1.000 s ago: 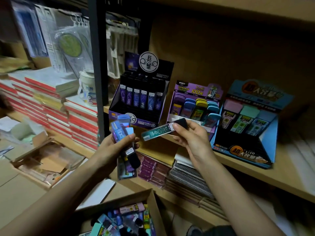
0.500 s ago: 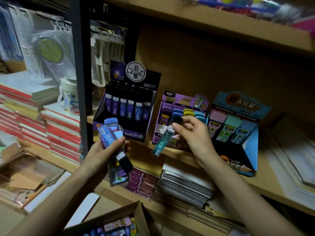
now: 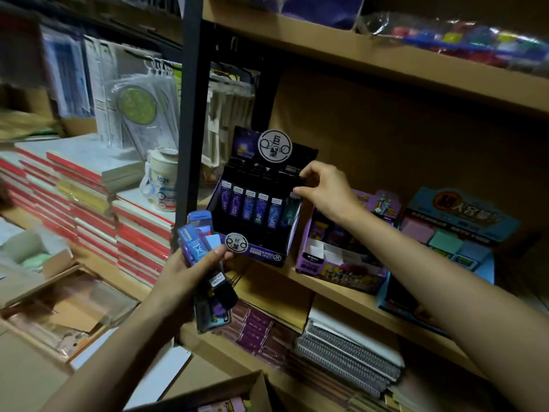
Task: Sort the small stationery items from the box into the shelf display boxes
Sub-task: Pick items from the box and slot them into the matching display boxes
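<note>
My left hand (image 3: pixel 190 272) grips a bunch of small blue and purple lead cases (image 3: pixel 202 248) in front of the shelf edge. My right hand (image 3: pixel 323 188) pinches the black cap of a teal lead case (image 3: pixel 290 212), which stands in the rightmost slot of the black-and-purple display box (image 3: pixel 255 251) on the shelf. That display box holds a row of upright dark cases with purple labels. The brown cardboard source box (image 3: pixel 255 385) sits at the bottom, with a few coloured items showing inside.
A purple display box (image 3: pixel 341 269) and a blue display box (image 3: pixel 475 254) stand to the right on the same shelf (image 3: pixel 282 281). A black upright post (image 3: pixel 190 114) divides the shelving. Red-edged notebook stacks (image 3: pixel 89 209) lie left; spiral notebooks (image 3: pixel 347 358) lie below.
My right hand moved up and left from the purple box to the black display box and set the teal case upright in its right slot. My left hand kept its bunch.
</note>
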The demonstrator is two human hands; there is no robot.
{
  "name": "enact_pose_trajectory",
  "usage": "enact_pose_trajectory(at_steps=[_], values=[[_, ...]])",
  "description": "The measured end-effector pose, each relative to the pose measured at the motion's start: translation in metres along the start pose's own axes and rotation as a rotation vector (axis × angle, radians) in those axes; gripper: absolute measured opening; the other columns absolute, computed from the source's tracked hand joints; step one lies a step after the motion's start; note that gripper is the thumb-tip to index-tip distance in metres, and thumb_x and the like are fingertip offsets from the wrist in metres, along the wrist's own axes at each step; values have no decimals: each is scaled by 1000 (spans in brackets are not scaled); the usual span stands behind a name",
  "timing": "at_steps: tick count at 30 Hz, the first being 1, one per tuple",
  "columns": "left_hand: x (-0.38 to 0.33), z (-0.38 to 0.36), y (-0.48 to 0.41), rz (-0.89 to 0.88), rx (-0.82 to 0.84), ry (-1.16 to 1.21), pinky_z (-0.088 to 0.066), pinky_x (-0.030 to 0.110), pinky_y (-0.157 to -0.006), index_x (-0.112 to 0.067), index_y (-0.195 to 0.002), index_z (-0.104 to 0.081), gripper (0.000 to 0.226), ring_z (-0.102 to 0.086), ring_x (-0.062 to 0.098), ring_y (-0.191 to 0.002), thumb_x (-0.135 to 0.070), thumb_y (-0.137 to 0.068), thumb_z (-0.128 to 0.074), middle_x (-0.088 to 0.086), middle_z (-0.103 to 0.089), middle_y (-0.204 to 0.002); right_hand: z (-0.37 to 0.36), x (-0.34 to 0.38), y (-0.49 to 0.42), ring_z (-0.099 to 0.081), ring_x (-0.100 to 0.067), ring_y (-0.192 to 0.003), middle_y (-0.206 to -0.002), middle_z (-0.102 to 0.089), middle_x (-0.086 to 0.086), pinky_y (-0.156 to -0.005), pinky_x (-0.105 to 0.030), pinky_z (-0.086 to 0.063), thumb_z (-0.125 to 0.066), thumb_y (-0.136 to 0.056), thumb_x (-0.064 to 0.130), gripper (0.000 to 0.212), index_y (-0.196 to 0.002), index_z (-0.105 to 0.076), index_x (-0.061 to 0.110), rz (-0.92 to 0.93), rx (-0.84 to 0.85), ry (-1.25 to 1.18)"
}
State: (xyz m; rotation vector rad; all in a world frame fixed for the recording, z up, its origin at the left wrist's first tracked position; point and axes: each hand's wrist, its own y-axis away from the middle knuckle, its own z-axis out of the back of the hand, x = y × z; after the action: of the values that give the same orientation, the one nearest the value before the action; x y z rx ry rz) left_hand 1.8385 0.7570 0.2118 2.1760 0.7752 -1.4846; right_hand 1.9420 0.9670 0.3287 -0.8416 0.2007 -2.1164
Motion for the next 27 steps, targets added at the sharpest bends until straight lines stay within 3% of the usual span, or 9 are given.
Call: enact_pose_trajectory(at_steps=[8, 14, 19, 23, 27], values=[[-1, 9, 2, 19, -17, 50, -56, 23, -56, -10, -107, -58, 42, -72, 13, -76, -29, -70, -65, 3, -75, -85, -10, -5, 1, -56, -15, -81, -84, -61, 0, -69, -25, -39, -75, -77, 14, 19, -88, -60, 17, 5, 31, -11], [2, 2, 2, 8, -18, 26, -55, 27, -66, -11, -108, -60, 42, -72, 15, -82, -31, -71, -65, 4, -75, -90, -12, -7, 2, -56, -18, -86, -93, -62, -5, -71, -25, -39, -73, -80, 15, 24, -103, -64, 12, 34, 11, 82], [3, 1, 1, 6, -9, 50, -57, 22, -62, -10, -106, -60, 40, -71, 15, -78, -28, -72, -64, 5, -74, -88, -17, -8, 8, -56, -23, -77, -86, -58, -6, -69, -35, -46, -68, -84, 11, 30, -106, -48, 12, 91, 46, 166], [5, 4, 1, 1, -6, 50, -58, 26, -67, -10, -105, -61, 37, -71, 14, -78, -27, -72, -64, 4, -74, -87, -22, -12, 10, -52, -25, -102, -107, -58, -10, -83, -35, -41, -64, -86, 11, 22, -107, -59, 5, 243, -59, 359], [4, 7, -1, -9, -19, 36, -55, 32, -73, -14, -100, -63, 35, -71, 15, -81, -31, -69, -66, 3, -75, -85, -19, -11, -1, -49, -26, -105, -108, -59, -10, -86, -33, -37, -64, -86, 11, 20, -105, -66, 5, 213, -45, 338]])
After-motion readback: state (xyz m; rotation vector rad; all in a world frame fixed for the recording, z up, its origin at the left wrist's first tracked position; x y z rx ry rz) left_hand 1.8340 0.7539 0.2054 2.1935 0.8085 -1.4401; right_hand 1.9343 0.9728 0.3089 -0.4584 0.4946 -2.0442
